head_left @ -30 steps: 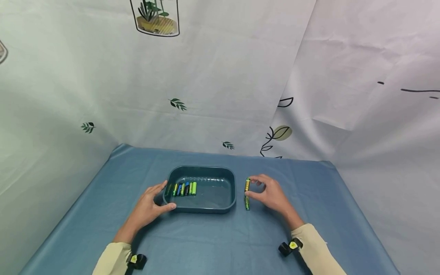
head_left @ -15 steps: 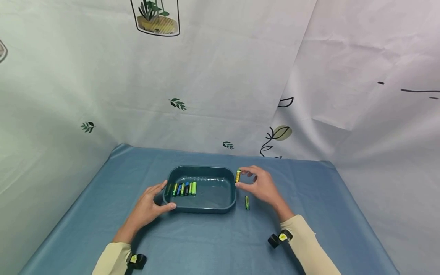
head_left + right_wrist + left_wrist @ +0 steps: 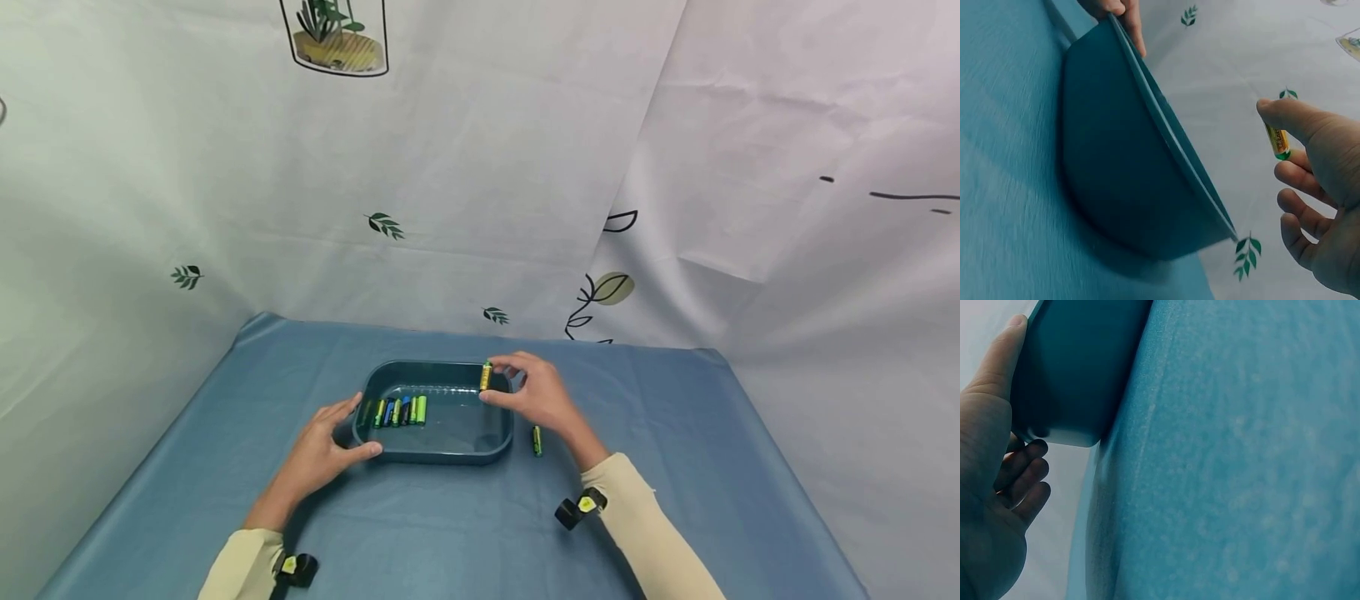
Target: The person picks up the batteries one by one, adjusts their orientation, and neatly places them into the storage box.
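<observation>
A dark teal rectangular tray stands on the blue cloth. In its left part several batteries in green, blue and black lie side by side in a row. My left hand grips the tray's left end, thumb along the front wall and fingers round the side. Over the tray's right end, my right hand pinches a yellow battery with a green end between thumb and fingertips. The right wrist view shows this battery held above rim height. Another green battery lies on the cloth right of the tray.
A blue cloth covers the table. Pale fabric walls with printed leaves rise at the back and both sides. Each wrist carries a small black camera, the right one hanging above the cloth.
My right hand has lifted the yellow battery off the cloth and carried it left over the tray's right end. The green battery stays behind. My left hand keeps its place on the tray.
</observation>
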`<state>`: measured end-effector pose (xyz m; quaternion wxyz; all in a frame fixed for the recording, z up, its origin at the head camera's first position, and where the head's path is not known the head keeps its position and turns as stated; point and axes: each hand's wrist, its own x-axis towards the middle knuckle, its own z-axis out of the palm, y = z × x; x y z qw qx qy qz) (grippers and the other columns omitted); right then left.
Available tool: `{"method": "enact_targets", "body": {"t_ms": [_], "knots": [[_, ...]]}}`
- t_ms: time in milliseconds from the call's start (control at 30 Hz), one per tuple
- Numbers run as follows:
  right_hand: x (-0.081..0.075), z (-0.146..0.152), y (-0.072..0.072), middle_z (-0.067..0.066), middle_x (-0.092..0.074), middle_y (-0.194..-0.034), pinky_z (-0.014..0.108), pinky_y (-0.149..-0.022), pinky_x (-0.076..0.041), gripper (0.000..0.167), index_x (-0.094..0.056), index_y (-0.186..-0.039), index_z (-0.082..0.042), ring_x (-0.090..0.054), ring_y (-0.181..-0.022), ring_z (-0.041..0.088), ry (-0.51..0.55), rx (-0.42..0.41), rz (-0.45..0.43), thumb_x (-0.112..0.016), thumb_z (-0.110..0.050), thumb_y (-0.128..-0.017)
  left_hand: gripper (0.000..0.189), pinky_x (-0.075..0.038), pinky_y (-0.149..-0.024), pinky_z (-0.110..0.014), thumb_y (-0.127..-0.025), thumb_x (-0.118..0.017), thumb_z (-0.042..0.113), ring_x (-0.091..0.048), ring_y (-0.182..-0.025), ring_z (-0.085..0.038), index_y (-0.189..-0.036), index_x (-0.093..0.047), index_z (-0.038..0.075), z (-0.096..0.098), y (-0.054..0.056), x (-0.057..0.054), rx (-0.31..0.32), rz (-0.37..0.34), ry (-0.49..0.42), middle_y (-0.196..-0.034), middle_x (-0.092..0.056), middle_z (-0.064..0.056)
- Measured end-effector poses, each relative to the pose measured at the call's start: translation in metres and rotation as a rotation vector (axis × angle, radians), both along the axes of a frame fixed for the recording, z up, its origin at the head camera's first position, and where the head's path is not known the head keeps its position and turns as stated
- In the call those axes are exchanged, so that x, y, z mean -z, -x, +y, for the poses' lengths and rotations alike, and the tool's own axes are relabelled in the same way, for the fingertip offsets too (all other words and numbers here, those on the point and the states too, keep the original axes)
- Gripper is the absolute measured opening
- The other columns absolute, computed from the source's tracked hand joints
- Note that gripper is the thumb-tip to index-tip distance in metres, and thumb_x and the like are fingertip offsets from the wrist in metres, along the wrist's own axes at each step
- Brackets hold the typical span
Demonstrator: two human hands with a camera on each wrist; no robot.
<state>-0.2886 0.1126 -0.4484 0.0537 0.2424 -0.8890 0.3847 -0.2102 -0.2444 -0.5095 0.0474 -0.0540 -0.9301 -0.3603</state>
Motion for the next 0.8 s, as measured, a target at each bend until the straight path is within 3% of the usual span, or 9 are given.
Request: {"method": "enact_targets", "body": {"t_ms": [367, 800], "knots": [[0.004, -0.025, 0.007, -0.005, -0.067, -0.112, 0.036, -0.079, -0.052, 0.052, -0.069, -0.132, -0.02, -0.061, -0.097, 0.014, 0.03, -0.061, -0.046, -0.084, -0.038, -0.086, 0.102, -0.042, -0.1, -0.07, -0.08, -0.086, 0.05, -0.04, -0.138, -0.049, -0.158, -0.038, 0.004, 0.0, 0.0, 0.001, 0.002, 0.002, -0.004, -0.155, -0.04, -0.029], [0.008, -0.046, 0.007, 0.0, -0.068, -0.113, 0.036, -0.08, -0.053, 0.051, -0.069, -0.132, -0.015, -0.06, -0.096, 0.015, 0.029, -0.059, -0.134, -0.084, -0.035, -0.087, 0.103, -0.041, -0.1, -0.071, -0.08, -0.084, 0.052, -0.04, -0.137, -0.05, -0.158, -0.038, 0.004, 0.0, 0.0, 0.001, 0.003, 0.008, -0.006, -0.155, -0.04, -0.03]]}}
